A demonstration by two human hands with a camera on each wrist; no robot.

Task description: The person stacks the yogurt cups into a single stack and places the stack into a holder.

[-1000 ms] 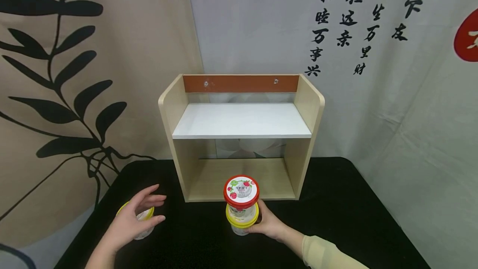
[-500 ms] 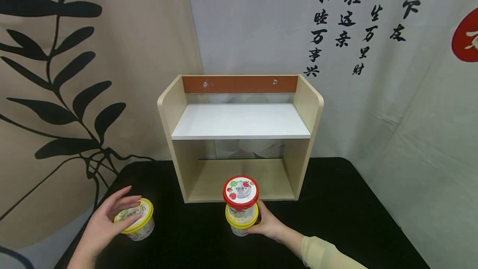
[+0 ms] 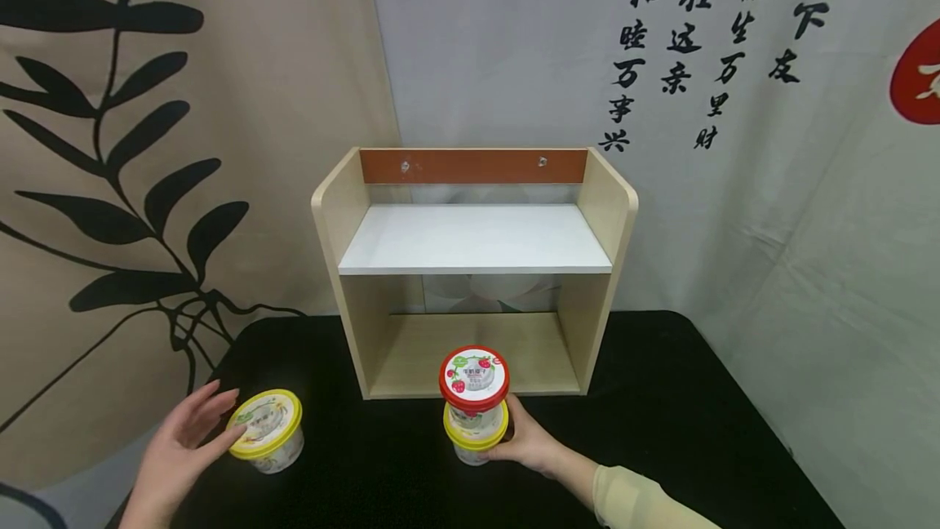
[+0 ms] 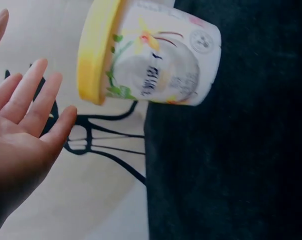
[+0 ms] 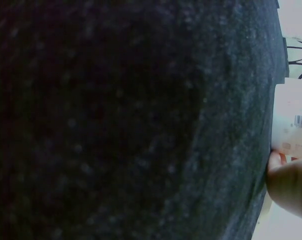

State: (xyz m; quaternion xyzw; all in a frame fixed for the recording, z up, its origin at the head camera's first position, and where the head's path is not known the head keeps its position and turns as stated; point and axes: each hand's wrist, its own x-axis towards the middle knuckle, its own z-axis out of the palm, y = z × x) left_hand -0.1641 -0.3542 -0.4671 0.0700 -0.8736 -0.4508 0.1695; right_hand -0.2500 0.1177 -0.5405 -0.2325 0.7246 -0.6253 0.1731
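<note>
In the head view a white tub with a yellow lid (image 3: 266,423) stands at the left of the black table. My left hand (image 3: 176,449) is just left of it, fingers relaxed and spread. The left wrist view shows that hand (image 4: 23,125) apart from the printed tub (image 4: 156,55). Near the middle, my right hand (image 3: 530,441) grips a lower yellow-lidded tub (image 3: 470,454), thumb and fingers round its side. On top of that one sits a tub with a red lid (image 3: 474,378) printed with berries. The right wrist view catches the thumb (image 5: 286,182) against the lower tub (image 5: 291,120).
A light wood shelf unit (image 3: 620,268) with a white middle board (image 3: 476,239) stands behind the tubs. The black table (image 3: 661,423) spreads to both sides of it. Behind hangs a backdrop (image 3: 499,47) with dark leaves and characters.
My left hand has drawn back leftward off the yellow-lidded tub, uncovering its lid. My right hand and the two stacked tubs have stayed in place.
</note>
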